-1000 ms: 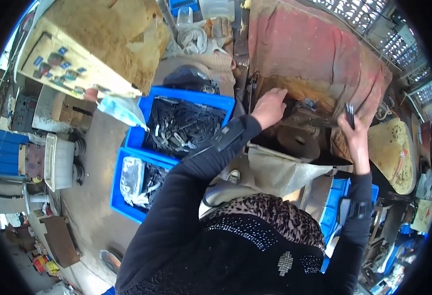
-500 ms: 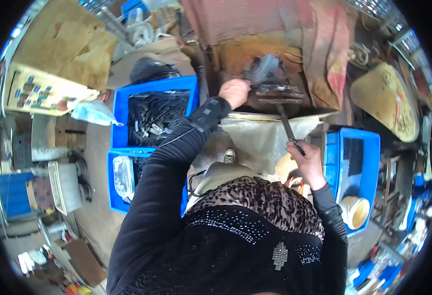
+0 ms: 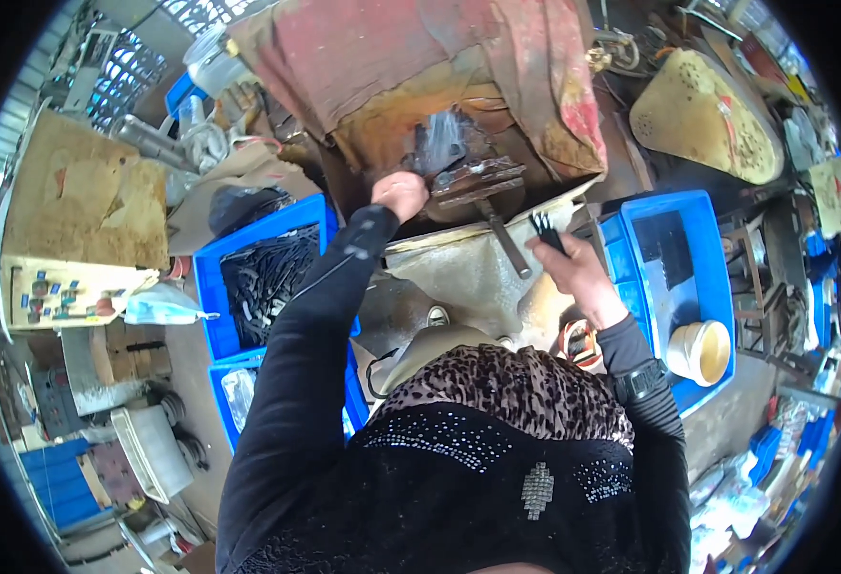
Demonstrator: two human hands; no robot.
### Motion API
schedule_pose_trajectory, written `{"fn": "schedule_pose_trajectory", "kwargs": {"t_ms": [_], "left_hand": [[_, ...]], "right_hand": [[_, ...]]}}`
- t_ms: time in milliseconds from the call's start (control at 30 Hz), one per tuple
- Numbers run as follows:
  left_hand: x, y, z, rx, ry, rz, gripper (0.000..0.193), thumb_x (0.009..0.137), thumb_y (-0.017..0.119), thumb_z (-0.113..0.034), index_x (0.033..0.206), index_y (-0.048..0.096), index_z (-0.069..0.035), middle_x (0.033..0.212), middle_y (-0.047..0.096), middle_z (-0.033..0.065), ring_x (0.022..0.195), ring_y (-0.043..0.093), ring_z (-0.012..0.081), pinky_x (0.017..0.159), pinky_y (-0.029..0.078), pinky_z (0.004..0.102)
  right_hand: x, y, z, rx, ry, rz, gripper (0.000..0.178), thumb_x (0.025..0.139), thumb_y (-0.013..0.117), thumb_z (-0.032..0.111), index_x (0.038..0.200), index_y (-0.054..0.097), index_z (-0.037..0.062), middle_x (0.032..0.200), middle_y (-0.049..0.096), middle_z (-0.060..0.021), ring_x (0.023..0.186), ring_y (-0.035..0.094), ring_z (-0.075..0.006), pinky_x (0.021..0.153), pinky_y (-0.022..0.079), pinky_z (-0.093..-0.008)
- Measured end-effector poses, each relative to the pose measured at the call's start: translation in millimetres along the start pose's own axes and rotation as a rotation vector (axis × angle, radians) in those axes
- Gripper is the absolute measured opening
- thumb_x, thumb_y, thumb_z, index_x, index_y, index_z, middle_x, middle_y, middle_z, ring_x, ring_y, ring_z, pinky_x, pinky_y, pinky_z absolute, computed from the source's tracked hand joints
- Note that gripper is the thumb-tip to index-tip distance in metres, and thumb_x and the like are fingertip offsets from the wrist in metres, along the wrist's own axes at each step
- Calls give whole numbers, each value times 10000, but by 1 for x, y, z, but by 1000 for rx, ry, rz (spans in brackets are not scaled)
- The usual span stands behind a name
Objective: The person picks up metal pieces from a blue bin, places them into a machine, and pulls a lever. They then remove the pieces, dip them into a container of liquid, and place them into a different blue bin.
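My left hand [image 3: 403, 194] is closed, its fingers curled at the left side of a rusty metal clamp fixture [image 3: 480, 182]; what it grips, if anything, is hidden. A bar handle [image 3: 504, 241] sticks out of the fixture toward me. Behind the fixture is a blurred bluish-grey mass [image 3: 442, 141]. To the right of the bar, apart from it, my right hand [image 3: 578, 268] is closed around a dark piece with pale, tine-like tips [image 3: 546, 230]; its exact kind does not show. A reddish cloth-like cover [image 3: 392, 62] hangs around the fixture's recess.
At left, a blue crate [image 3: 208, 301] holds many dark strip-like parts, with a second blue crate [image 3: 221, 407] nearer me. A blue bin [image 3: 707, 215] at right contains a cream bucket [image 3: 699, 352]. A pale rounded panel [image 3: 698, 115] lies at far right; a worn board cabinet [image 3: 86, 196] stands left.
My right hand has let go of the bar handle, moved up and now holds the dark piece with pale tips. My left hand stays by the fixture; the view has turned.
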State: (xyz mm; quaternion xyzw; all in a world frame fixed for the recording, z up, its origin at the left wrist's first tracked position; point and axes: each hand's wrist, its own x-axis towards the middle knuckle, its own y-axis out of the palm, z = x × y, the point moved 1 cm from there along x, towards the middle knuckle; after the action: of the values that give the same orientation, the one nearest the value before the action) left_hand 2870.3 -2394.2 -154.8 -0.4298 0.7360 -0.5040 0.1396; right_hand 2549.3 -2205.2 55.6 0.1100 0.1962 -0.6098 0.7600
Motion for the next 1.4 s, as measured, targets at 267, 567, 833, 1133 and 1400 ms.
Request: {"fn": "schedule_pose_trajectory", "kwargs": {"t_ms": [267,567,833,1133,1400], "left_hand": [[13,-112,-169,-324,-429,-238,218,904,582,-172,846,675,17,697,670,82,640,660,124,600,515,260],[24,-101,-273,-31,-79,-465,207,830,628,-142,675,525,-52,643,547,139,603,578,328,541,450,406],[28,-83,-299,210,-20,-465,156,809,616,-127,690,519,-95,646,561,77,556,599,262,496,486,354],[27,-74,-319,324,-35,-349,58,753,580,-83,720,533,-90,665,560,59,580,615,219,486,493,334],[-24,-112,-256,152,-249,-410,141,837,614,-172,919,682,-80,876,688,107,774,670,276,680,540,369]], "right_hand": [[30,-19,1,689,-145,77,337,930,484,27,1263,479,-18,1006,629,-132,862,647,-222,779,532,-352],[45,-11,13,842,-289,-2,356,941,525,33,1282,440,-27,1165,591,-193,1094,597,-320,935,499,-417],[44,-10,14,979,-343,9,254,939,545,34,1190,513,11,1159,596,-161,1098,592,-279,916,504,-386],[43,-17,8,1004,-348,90,343,906,586,18,1236,497,-8,1116,619,-149,1007,636,-272,910,526,-403],[54,-24,2,896,-329,214,381,930,559,55,1294,464,-7,1062,625,-112,891,629,-181,821,547,-353]]}}
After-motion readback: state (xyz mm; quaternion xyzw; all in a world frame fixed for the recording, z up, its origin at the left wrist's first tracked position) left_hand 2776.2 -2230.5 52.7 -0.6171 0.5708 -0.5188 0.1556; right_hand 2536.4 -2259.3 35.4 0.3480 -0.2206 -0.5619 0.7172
